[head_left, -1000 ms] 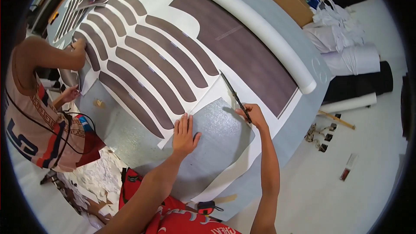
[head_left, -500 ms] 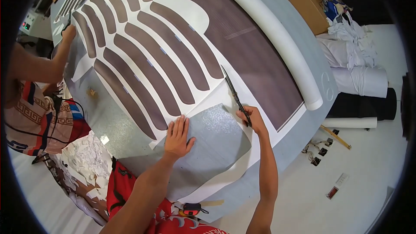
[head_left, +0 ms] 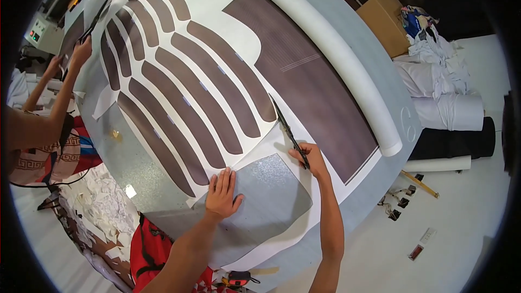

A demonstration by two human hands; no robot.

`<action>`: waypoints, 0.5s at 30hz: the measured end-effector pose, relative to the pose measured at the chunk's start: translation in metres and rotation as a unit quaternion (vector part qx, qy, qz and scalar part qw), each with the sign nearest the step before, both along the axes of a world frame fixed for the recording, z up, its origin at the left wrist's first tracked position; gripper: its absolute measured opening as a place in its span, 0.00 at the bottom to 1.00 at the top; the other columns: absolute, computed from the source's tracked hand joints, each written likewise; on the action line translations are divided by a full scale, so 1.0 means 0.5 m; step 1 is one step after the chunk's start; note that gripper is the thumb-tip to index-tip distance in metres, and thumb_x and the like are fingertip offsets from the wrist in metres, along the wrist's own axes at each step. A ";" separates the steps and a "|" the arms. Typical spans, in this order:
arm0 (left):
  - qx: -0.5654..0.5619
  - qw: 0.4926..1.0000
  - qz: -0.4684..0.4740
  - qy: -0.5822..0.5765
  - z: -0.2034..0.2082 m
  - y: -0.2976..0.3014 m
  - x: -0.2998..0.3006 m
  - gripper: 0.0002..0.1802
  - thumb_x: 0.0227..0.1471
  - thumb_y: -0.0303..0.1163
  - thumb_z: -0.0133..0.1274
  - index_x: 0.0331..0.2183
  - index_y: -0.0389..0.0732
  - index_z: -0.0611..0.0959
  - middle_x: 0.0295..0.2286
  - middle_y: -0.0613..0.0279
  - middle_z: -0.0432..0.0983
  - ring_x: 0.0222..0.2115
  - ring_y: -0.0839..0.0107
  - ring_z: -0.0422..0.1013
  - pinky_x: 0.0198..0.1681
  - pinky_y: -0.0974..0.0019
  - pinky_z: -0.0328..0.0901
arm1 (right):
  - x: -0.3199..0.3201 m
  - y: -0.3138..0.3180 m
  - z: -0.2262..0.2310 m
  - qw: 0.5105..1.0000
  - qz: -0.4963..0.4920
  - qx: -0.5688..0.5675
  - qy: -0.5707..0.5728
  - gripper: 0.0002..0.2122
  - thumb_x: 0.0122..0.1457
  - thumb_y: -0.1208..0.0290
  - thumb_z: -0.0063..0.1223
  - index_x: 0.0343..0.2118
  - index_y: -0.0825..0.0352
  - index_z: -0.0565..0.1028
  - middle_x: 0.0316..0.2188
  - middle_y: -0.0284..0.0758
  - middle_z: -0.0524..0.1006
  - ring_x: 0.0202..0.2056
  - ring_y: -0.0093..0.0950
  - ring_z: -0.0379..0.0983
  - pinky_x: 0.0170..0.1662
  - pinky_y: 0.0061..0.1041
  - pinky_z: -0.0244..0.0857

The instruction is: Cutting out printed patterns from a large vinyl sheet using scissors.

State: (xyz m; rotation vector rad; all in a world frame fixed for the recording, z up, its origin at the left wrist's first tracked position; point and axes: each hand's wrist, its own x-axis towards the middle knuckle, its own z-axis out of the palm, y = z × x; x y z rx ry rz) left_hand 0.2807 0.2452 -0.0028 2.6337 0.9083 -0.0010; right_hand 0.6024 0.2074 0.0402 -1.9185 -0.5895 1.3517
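Observation:
My right hand (head_left: 308, 159) is closed around the handles of long dark scissors (head_left: 286, 126). Their blades point away from me and lie at the white sheet, between the rightmost short end of the curved brown strips (head_left: 256, 84) and a large brown panel (head_left: 304, 65). Fingers outstretched, my left hand (head_left: 220, 195) lies flat at the near edge of the printed sheet, its fingertips just below the strip ends. It holds nothing. Bare grey tabletop (head_left: 260, 201) shows between my hands, bordered on the right by a curling white paper margin (head_left: 279, 246).
A long white roll (head_left: 331, 68) lies along the right side. At the far left another person's hand (head_left: 81, 51) works dark scissors at the sheet. A tape measure (head_left: 239, 278) sits by the near edge. Paper scraps (head_left: 100, 201) fill a container at left; fabric rolls (head_left: 450, 111) stand right.
The view has shifted, so the table appears lower. My scissors have advanced slightly away from me along the sheet; my left hand stays put. The other person has raised a piece of sheet.

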 end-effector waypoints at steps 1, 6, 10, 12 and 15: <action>0.000 1.000 0.000 -0.002 -0.001 0.000 0.002 0.41 0.52 0.51 0.46 0.59 0.33 0.62 0.60 0.46 0.53 0.60 0.55 0.51 0.62 0.49 0.43 | 0.008 0.010 -0.005 1.000 0.001 0.001 -0.013 0.20 0.51 0.59 0.64 0.14 0.63 0.66 0.11 0.24 0.62 0.14 0.15 0.58 0.18 0.18 0.51; -0.006 1.000 -0.009 -0.015 -0.001 0.003 0.001 0.41 0.51 0.50 0.47 0.58 0.30 0.62 0.59 0.42 0.52 0.60 0.51 0.50 0.62 0.47 0.42 | 0.030 0.056 -0.022 1.000 0.015 -0.005 -0.027 0.22 0.49 0.56 0.66 0.12 0.61 0.64 0.10 0.23 0.60 0.13 0.15 0.57 0.18 0.18 0.50; 0.001 1.000 -0.011 -0.004 0.003 0.002 -0.002 0.41 0.51 0.50 0.47 0.58 0.31 0.62 0.59 0.42 0.53 0.60 0.51 0.51 0.62 0.47 0.42 | 0.041 0.098 -0.024 0.999 0.038 0.017 -0.022 0.19 0.51 0.57 0.64 0.15 0.61 0.67 0.11 0.23 0.63 0.13 0.14 0.58 0.18 0.17 0.50; 0.001 1.000 -0.011 -0.003 0.002 0.001 -0.009 0.41 0.50 0.50 0.47 0.58 0.31 0.62 0.59 0.42 0.53 0.60 0.52 0.51 0.62 0.47 0.42 | 0.044 0.120 -0.023 0.999 0.046 0.020 -0.020 0.19 0.51 0.56 0.64 0.15 0.61 0.67 0.11 0.23 0.63 0.13 0.14 0.58 0.18 0.17 0.49; 0.004 1.000 -0.014 -0.002 0.008 0.003 -0.002 0.41 0.50 0.51 0.47 0.58 0.31 0.62 0.59 0.43 0.53 0.60 0.52 0.51 0.62 0.48 0.42 | 0.060 0.148 -0.017 0.998 0.062 0.017 -0.028 0.19 0.51 0.56 0.64 0.15 0.61 0.68 0.11 0.22 0.63 0.13 0.14 0.58 0.18 0.17 0.50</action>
